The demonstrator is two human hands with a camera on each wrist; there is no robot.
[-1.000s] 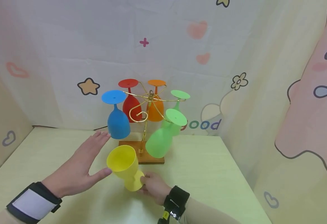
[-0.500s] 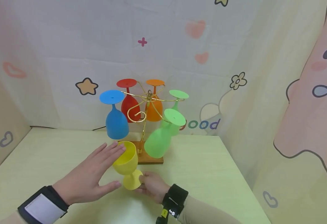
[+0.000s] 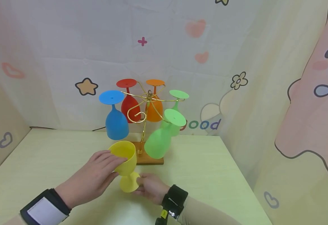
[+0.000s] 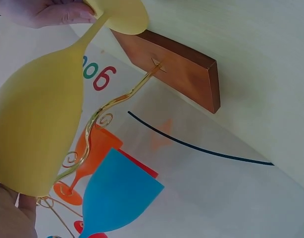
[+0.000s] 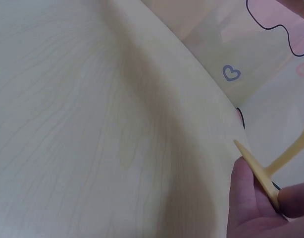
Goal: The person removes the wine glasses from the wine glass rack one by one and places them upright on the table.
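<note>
A person's right hand (image 3: 152, 187) pinches the foot (image 5: 258, 173) of a yellow cup (image 3: 130, 165), thumb on 1 face and fingers on the other, with only the thin edge between them. The left hand (image 3: 92, 176) lies across the near side of the bowl, thumb lower and fingers at the mouth, a gap between them; from where I stand, I cannot tell whether it holds or merely touches. The cup tilts between the 2 hands, mouth up, apparently lifted off the pale table (image 3: 197, 175), in front of the wooden base (image 3: 151, 160) of a gold wire stand (image 3: 144, 131).

Good handling seems to call for a firm pinch at the foot until the left hand has the bowl securely, then light, even pressure; a hard squeeze at the mouth could make the cup slip. Any turn is best made by both wrists together, clear of the stand.

Room looks tight above: a blue cup (image 3: 117, 126) hangs upside down to 1 side, a slanted green cup (image 3: 157, 143) to the other. Beyond them hang a red cup (image 3: 131, 103), an orange cup (image 3: 152, 115) and a 2nd green cup (image 3: 174, 128), before a cloth backdrop (image 3: 96, 37) printed with hearts and stars.
</note>
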